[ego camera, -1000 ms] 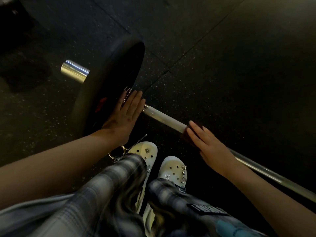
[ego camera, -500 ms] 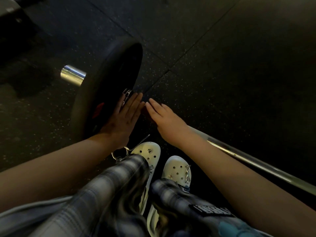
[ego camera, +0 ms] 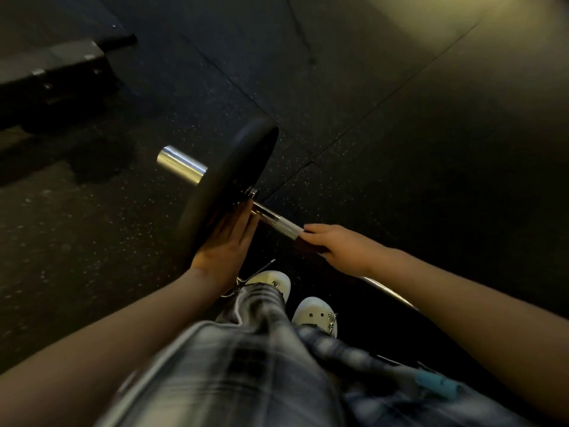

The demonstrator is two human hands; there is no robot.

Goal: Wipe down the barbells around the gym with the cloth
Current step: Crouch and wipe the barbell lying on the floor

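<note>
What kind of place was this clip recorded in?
Most likely a gym's free-weight area: a steel barbell loaded with a black weight plate lies on dark, speckled rubber floor tiles.

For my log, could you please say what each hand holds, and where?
The right hand grips the barbell shaft near the weight plate; the left hand holds nothing, resting flat against it.

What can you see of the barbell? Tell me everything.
The barbell rests on the dark rubber floor, running from upper left to lower right. A shiny steel sleeve end juts past one black plate. The left hand presses flat on the plate's inner face; the right hand grips the pale shaft, seemingly through a dark cloth.
</note>
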